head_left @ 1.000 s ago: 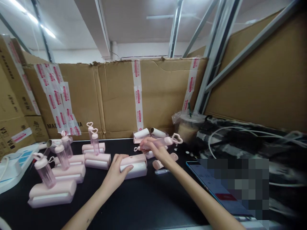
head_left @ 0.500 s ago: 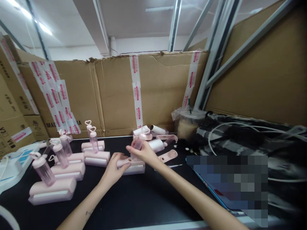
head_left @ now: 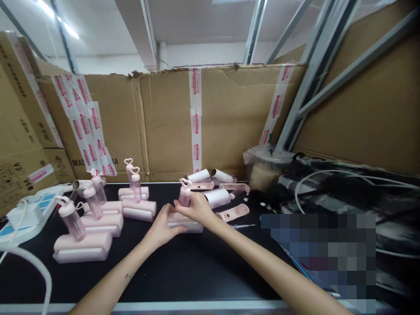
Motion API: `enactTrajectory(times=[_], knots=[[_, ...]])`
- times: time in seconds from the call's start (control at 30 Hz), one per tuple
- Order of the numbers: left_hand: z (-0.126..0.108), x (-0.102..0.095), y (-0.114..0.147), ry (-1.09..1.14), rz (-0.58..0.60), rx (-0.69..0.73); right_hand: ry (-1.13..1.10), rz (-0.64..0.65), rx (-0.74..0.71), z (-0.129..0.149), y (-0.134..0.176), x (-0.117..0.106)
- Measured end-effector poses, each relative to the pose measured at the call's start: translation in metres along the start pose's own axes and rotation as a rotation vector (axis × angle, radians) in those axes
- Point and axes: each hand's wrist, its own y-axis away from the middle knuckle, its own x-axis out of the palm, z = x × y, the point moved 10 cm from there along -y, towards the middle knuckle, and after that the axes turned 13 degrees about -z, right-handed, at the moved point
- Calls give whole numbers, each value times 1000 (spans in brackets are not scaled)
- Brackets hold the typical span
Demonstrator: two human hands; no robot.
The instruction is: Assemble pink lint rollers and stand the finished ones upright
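In front of me on the black table, a pink lint roller body [head_left: 193, 226] lies sideways with a white strip along its front. My left hand [head_left: 166, 225] is closed around its left end, thumb along the front. My right hand [head_left: 198, 208] grips a clear pink handle [head_left: 185, 195] with a loop on top, upright over the middle of the roller body. Fingers hide where handle and body meet. Just right of my right hand lie a loose pink cover [head_left: 234, 213] with a hole and a screwdriver [head_left: 243, 226].
Several lint rollers with upright handles [head_left: 82, 248] stand at left, near a white power strip [head_left: 42, 218]. White paper rolls [head_left: 219, 197] and pink parts lie behind my hands. A drink cup [head_left: 262, 173] stands at back right. Cardboard [head_left: 167, 127] walls the back.
My right hand has brought the handle from a tilt over the roller body to upright against it. The hole in the body's top is now covered. The view has shifted slightly left.
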Motion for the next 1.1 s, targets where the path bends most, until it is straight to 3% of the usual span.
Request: enactTrajectory(times=[0.13,0.3,0.43,0.57,0.7,0.87,1.0,1.1], knots=[[-1,2,0,7,28,6,-220,230,-29,1,2,14],[4,3,-2,161,36,-39,-361,509,-159,23,11,33],[2,5,-4,199,67,-18,-451,638,-231,37,16,35],[1,5,-4,160,87,-23,-449,652,-239,33,16,32],[-7,7,-2,259,133,4,-410,661,-211,26,19,35],[1,3,-2,156,88,-18,-264,599,-159,11,23,33],[-1,3,-1,145,93,-5,-152,550,-154,6,19,19],[-3,3,-1,135,94,-4,-148,412,-214,28,-3,-8]])
